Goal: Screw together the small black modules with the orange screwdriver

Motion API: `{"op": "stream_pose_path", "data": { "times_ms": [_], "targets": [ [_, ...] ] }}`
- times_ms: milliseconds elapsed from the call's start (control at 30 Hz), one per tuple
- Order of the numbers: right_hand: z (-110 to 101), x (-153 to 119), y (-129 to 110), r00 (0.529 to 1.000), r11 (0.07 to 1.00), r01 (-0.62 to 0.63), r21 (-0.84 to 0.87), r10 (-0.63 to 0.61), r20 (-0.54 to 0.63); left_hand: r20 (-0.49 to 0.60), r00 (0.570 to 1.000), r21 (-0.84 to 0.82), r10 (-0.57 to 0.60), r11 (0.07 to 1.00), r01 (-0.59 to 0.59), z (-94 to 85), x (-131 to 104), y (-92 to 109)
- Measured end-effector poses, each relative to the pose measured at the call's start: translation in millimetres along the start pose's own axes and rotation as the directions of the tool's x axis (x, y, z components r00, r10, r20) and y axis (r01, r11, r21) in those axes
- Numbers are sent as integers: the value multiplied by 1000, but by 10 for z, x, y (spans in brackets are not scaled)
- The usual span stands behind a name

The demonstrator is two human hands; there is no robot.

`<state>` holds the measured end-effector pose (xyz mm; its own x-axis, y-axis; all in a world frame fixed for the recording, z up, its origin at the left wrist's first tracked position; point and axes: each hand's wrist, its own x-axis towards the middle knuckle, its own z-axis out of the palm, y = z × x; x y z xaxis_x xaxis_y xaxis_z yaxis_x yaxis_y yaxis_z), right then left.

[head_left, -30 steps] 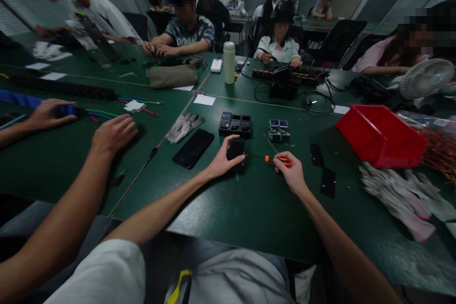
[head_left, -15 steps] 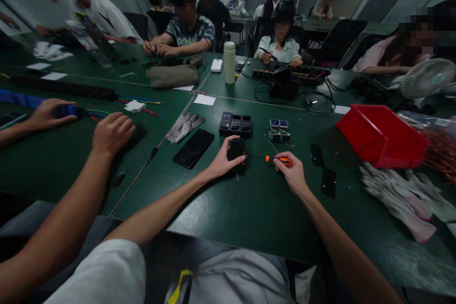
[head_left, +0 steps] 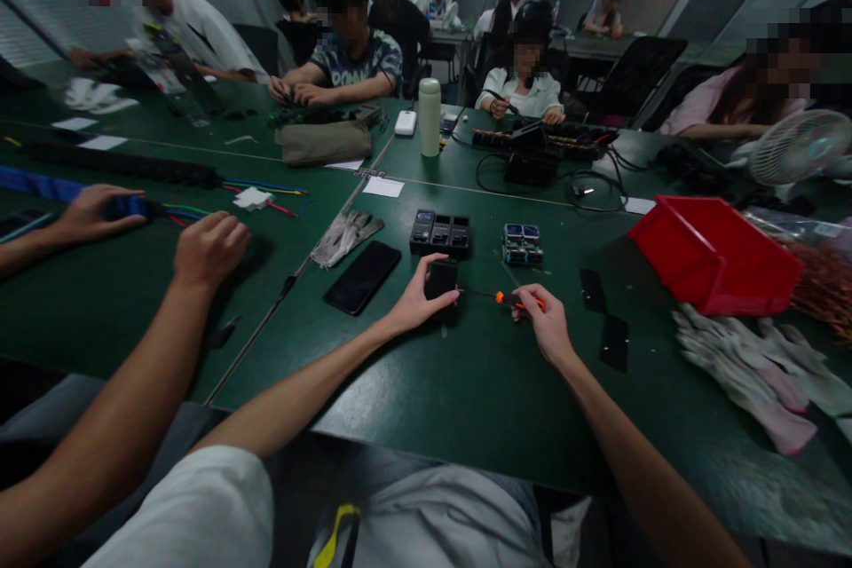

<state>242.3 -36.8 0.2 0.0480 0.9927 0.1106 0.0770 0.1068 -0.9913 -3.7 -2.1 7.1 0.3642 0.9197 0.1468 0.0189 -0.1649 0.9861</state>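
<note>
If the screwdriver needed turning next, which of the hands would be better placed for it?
Probably the right hand: it grips the handle of the screwdriver, whose shaft points toward the small black box. The left hand is occupied holding that box.

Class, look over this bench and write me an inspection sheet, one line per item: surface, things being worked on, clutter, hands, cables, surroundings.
Surface: green table, with a seam left of the phone.
Things being worked on: small black block; orange-and-black screwdriver, its shaft pointing at the block, tip contact unclear.
Clutter: the phone, grey glove, black three-bay unit, two flat black pieces, red bin.
Hands: left holds the block; right grips the screwdriver.
Cables: black cable with a plug beyond the bin; coloured wires at far left.
Surroundings: people seated around; a neighbour's hand at left; fan at right.
</note>
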Motion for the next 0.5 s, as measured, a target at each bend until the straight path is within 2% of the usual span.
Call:
{"op": "stream_pose_path", "data": {
  "times_ms": [233,500],
  "targets": [
    [6,9,8,1000,1000,8,12,-8,-27,11,1000,-11,-8,1000,8,-6,3,23],
    [16,27,13,997,991,48,125,-40,-60,11,1000,-4,-5,1000,5,-9,6,38]
  ]
}}
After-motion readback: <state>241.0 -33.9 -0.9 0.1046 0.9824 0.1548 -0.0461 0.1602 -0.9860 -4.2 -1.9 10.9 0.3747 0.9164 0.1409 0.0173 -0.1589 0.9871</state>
